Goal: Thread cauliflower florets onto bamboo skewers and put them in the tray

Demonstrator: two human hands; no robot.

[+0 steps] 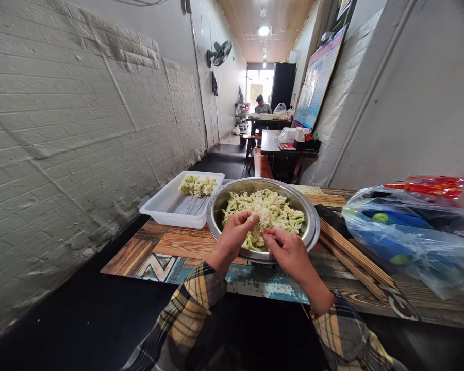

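Observation:
My left hand (235, 232) is closed in a pinch on a cauliflower floret (263, 219) above the near part of a steel bowl (313, 226). Close beside it, my right hand (288, 252) is also closed, its thumb and forefinger at the floret's lower side. A bamboo skewer (304, 310) seems to run from these fingers; only a thin end shows by the right wrist, the rest being hidden. Loose cauliflower pieces (282, 206) fill the bowl. Left of it, a white plastic tray (158, 208) holds skewered cauliflower (197, 185) with the sticks pointing towards me.
A bundle of bamboo skewers (358, 252) lies right of the bowl on the wood-patterned table (185, 239). Farther right sits a clear plastic bag (413, 237) with blue and green contents. A brick-textured wall runs along the left. Behind, a person (263, 107) sits at another table.

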